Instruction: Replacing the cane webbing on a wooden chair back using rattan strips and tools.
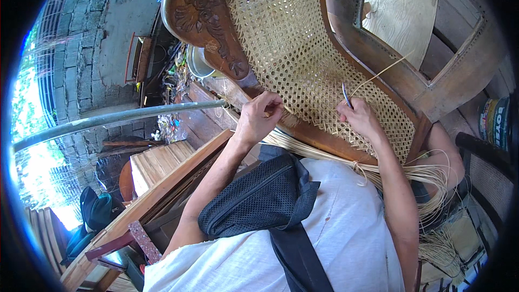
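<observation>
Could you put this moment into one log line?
left hand: at edge of woven cane panel | right hand: holding pointed metal tool over panel | cane strands: bundled along panel's near side

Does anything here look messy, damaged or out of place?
Yes: colourful litter lies scattered beside the bucket, which looks untidy. By the right hand, a loose strand sticks out past the edge of the cane panel, unlike its flat weave.

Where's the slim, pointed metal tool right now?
In the head view, the metal tool is right of centre, held in the right hand, over the woven tan cane panel.
</observation>
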A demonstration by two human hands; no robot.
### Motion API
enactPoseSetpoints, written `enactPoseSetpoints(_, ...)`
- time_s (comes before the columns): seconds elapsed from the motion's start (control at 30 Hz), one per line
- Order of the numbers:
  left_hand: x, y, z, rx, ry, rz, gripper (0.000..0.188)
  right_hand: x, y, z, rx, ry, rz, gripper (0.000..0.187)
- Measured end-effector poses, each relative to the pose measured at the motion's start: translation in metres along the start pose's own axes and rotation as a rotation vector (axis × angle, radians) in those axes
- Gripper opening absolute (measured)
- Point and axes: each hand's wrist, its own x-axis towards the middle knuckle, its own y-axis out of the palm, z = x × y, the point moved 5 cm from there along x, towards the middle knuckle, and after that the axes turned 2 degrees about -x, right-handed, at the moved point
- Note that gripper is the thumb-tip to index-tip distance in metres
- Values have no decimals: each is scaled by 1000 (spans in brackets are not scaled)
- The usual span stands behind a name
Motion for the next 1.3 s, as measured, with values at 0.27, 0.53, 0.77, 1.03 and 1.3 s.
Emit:
enactPoseSetpoints(0.27,-7,10,-11,172,54,29,18,-7,0,13,-202,-36,-107,29)
enactPoseSetpoints(0.53,-6,8,2,187,-52,10,18,-16,1,28,-470,-86,-263,19)
enactPoseSetpoints(0.77,-7,9,-2,230,9,-23,17,-25,-30,15,-488,109,-258,14)
enactPoseSetpoints(1.03,-1,13,-4,302,52,50,17,-26,-61,-16,-508,258,-277,20)
enactPoseSetpoints(1.3,7,11,-6,261,42,109,14,-26,-72,-36,-461,313,-363,24)
